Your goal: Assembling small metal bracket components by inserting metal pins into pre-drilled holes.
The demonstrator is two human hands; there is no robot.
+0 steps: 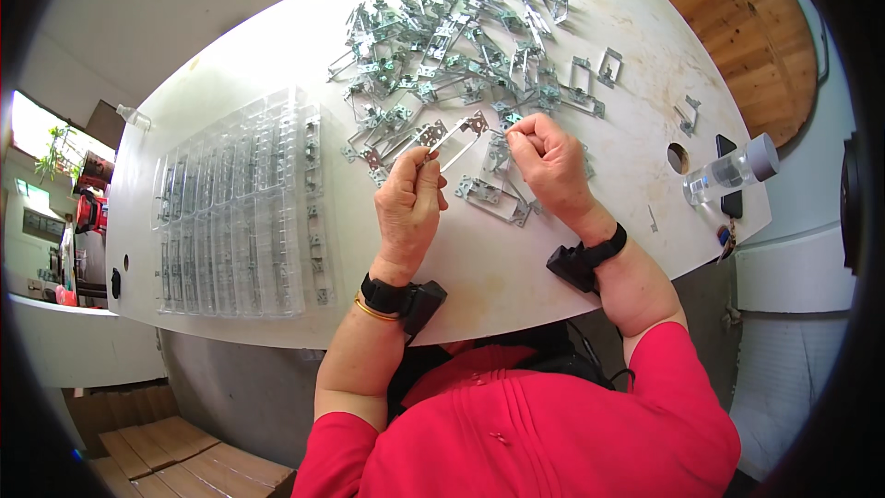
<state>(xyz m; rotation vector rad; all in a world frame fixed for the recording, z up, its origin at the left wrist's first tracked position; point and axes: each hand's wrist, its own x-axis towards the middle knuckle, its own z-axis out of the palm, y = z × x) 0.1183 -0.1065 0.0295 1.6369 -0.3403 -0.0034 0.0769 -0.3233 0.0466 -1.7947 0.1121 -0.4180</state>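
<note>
My left hand [408,198] is closed on a flat metal bracket [468,126], a slim rectangular frame with punched ends, held up above the white table. My right hand [551,164] is curled in a pinch just right of the bracket's far end. What its fingertips hold, if anything, is too small to make out. Behind both hands spreads a heap of similar metal brackets [442,37], silvery with a greenish tint. Below the right hand, a few loose brackets [493,200] lie on the tabletop.
Clear plastic trays [230,212] with metal parts in their slots lie to my left. On the right are a clear bottle [724,173] with a grey cap, a dark phone [729,198] and a round hole [678,159]. A small spray bottle [134,117] stands far left.
</note>
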